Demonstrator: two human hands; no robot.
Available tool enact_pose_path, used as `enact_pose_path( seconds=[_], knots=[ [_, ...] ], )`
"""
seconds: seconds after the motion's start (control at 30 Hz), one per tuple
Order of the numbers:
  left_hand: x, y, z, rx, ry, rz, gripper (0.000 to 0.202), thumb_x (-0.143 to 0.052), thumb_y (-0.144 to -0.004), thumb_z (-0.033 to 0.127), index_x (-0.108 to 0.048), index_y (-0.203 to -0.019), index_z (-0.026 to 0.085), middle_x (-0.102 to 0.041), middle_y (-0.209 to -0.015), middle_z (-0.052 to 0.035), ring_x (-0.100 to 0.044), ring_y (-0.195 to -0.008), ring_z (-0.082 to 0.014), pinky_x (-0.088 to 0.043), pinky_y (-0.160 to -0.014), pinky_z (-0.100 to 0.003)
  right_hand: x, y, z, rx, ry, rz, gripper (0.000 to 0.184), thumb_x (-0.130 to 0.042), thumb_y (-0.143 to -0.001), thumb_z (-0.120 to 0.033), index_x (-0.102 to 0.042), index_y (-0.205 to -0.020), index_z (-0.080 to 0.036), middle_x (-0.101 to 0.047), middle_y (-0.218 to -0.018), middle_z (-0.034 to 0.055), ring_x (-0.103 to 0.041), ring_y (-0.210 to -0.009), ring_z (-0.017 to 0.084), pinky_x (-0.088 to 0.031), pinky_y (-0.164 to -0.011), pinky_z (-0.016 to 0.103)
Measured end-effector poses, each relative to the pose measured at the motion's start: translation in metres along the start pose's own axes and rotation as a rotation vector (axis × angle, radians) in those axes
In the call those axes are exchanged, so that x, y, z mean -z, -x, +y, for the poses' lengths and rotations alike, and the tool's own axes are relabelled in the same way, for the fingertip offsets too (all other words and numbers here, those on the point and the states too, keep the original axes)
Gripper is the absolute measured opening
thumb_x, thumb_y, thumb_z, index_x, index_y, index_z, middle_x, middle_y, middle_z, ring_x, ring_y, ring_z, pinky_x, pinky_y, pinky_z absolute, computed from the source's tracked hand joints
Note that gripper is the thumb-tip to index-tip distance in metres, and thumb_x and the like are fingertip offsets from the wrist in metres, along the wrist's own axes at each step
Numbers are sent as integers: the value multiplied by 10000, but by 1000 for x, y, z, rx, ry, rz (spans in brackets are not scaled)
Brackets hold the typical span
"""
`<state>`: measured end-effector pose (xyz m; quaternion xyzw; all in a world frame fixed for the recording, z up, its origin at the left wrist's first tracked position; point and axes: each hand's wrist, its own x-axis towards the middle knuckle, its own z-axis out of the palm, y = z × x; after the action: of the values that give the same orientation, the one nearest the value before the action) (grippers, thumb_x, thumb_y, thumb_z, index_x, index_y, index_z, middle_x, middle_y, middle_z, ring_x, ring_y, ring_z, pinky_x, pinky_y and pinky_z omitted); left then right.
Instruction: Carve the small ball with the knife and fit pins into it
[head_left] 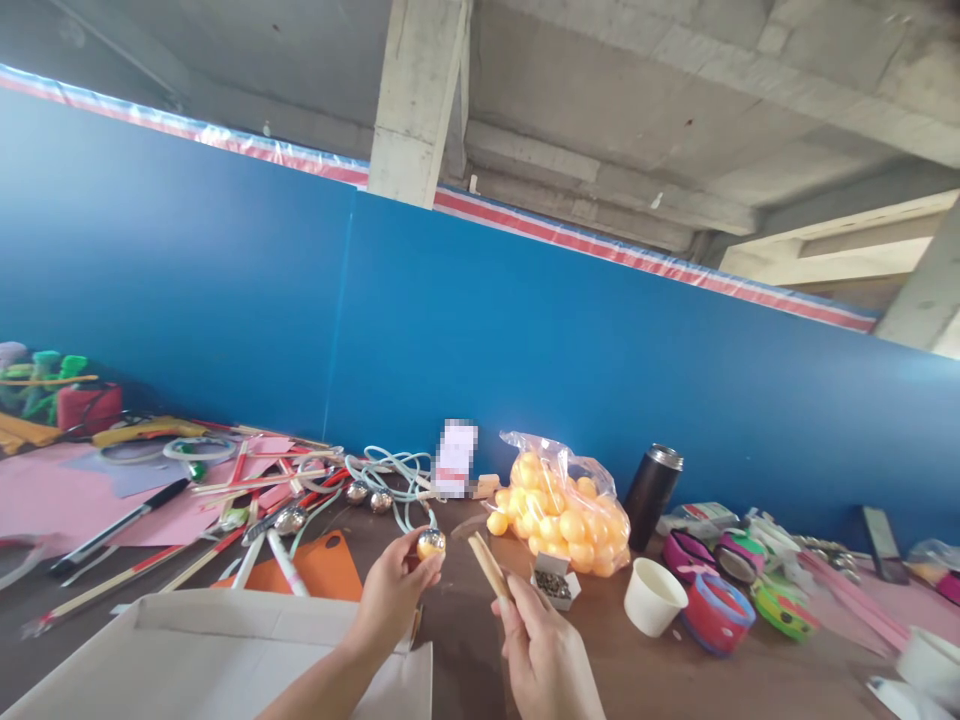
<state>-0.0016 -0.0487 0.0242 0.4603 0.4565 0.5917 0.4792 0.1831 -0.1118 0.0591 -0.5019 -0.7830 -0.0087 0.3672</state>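
Observation:
My left hand (397, 585) pinches a shiny metallic ball (431, 543) between thumb and fingertips. A pale blue cord (394, 470) runs down to just behind the ball; I cannot tell whether they are joined. My right hand (544, 640) is closed around a short, light wooden stick (489, 568), which points up and left toward the ball but stays apart from it. Just beyond my right fingers sits a small open white box (555, 582) of tiny dark metal pieces. Two more shiny balls (369, 497) lie by the cord.
A clear bag of orange balls (562, 515), a black bottle (655, 497) and a paper cup (655, 597) stand to the right, near colourful bands (716, 612). Cardboard (247, 650), orange sheet (319, 570), pens and sticks crowd the left. A blue partition (480, 330) rises behind.

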Motion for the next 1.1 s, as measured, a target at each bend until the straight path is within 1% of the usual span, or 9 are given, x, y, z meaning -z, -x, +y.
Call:
enact_pose_path(
  seconds=[0.1, 0.2, 0.33, 0.47, 0.63, 0.7, 0.8, 0.9, 1.1],
  knots=[
    [0, -1, -1, 3, 17, 19, 483, -632, -632, 392, -565, -1034, 133, -654, -792, -21, -627, -708, -151, -523, -676, -260, 1, 0, 3, -14, -65, 51, 344, -302, -913, -313, -495, -1142, -144, -667, -947, 116, -667, -695, 156, -533, -644, 215],
    [0, -1, -1, 11, 49, 20, 488, -631, -638, 391, -557, -1044, 132, -652, -807, -28, -626, -720, -151, -528, -683, -267, 0, 0, 5, -7, -80, 51, 339, -305, -912, -300, -490, -1144, -137, -657, -979, 124, -668, -726, 158, -531, -653, 211],
    [0, 0, -1, -9, 36, 1, 480, -634, -643, 384, -565, -1044, 130, -636, -739, -5, -610, -666, -134, -525, -660, -255, -3, 0, 3, -5, 12, -44, 342, -309, -904, -292, -490, -1156, -148, -640, -1018, 123, -649, -849, 198, -523, -688, 244],
    [1, -1, -2, -26, 36, -27, 485, -637, -645, 375, -563, -1053, 122, -632, -715, -1, -604, -659, -135, -525, -655, -257, -3, 1, 0, -36, 78, -115, 342, -303, -900, -297, -495, -1156, -178, -635, -1043, 101, -634, -883, 211, -506, -717, 266],
    [2, -5, -7, -14, 82, 0, 503, -648, -632, 400, -568, -1050, 131, -654, -780, -19, -626, -695, -152, -535, -675, -275, 2, -1, 5, -189, 86, -194, 334, -279, -897, -261, -460, -1169, -194, -658, -978, 81, -641, -851, 186, -481, -684, 232],
    [2, -5, -8, -11, 90, 11, 521, -654, -626, 414, -567, -1054, 131, -661, -794, -29, -635, -707, -162, -539, -677, -283, 1, -1, 8, -223, 122, -285, 295, -298, -884, -230, -492, -1107, -222, -668, -913, 58, -646, -808, 185, -464, -663, 233],
    [3, -3, -7, 5, 117, 8, 549, -660, -630, 416, -543, -1083, 130, -657, -833, -40, -639, -737, -169, -548, -696, -302, -2, 0, 12, -232, 202, -408, 219, -344, -854, -196, -551, -919, -227, -665, -827, 47, -645, -760, 200, -429, -619, 242],
    [2, -2, -4, 11, 125, 7, 556, -666, -628, 421, -544, -1086, 131, -651, -847, -43, -638, -747, -169, -555, -696, -308, -5, 2, 16, -245, 292, -398, 204, -358, -842, -190, -555, -799, -219, -654, -823, 49, -636, -759, 207, -394, -609, 251],
    [2, 1, -1, -5, 54, -12, 560, -654, -625, 454, -568, -1076, 133, -658, -856, -45, -636, -762, -178, -557, -663, -287, -3, 3, 24, -301, 327, -380, 247, -327, -857, -184, -543, -741, -212, -662, -732, 46, -635, -705, 202, -330, -553, 249]
  ],
)
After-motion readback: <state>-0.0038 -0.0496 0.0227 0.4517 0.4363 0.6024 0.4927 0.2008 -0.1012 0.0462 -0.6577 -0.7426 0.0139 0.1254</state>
